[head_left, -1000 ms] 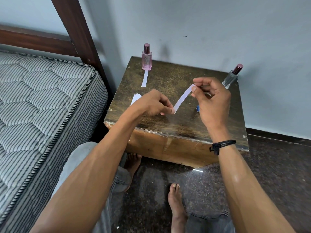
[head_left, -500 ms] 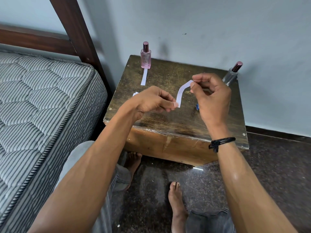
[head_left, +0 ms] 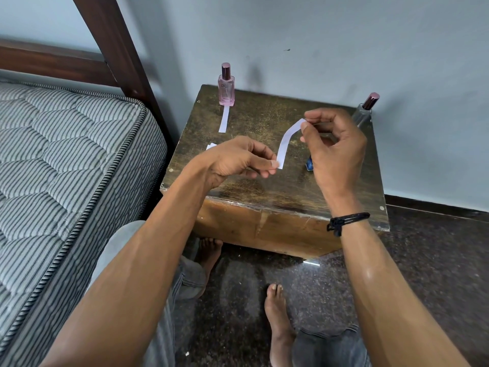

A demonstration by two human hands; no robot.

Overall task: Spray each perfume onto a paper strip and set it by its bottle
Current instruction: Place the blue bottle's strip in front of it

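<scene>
A white paper strip (head_left: 287, 143) curves in the air above the wooden side table (head_left: 264, 189). My left hand (head_left: 238, 160) pinches its lower end and my right hand (head_left: 330, 144) pinches its upper end. A pink perfume bottle (head_left: 226, 87) stands at the table's back left with a paper strip (head_left: 224, 122) lying flat in front of it. A clear bottle with a dark pink cap (head_left: 365, 109) stands at the back right, partly behind my right hand. A small blue object (head_left: 309, 163) shows just under that hand.
More white paper (head_left: 211, 147) lies on the table's left side, mostly hidden by my left hand. A striped mattress (head_left: 66, 168) and dark wooden bed frame (head_left: 116, 49) fill the left. The wall is right behind the table. Bare feet rest on the dark floor (head_left: 436, 260).
My hands have come closer together, so the strip went from a straight slant to an S-shaped bend. Bottles and the laid strip stayed put.
</scene>
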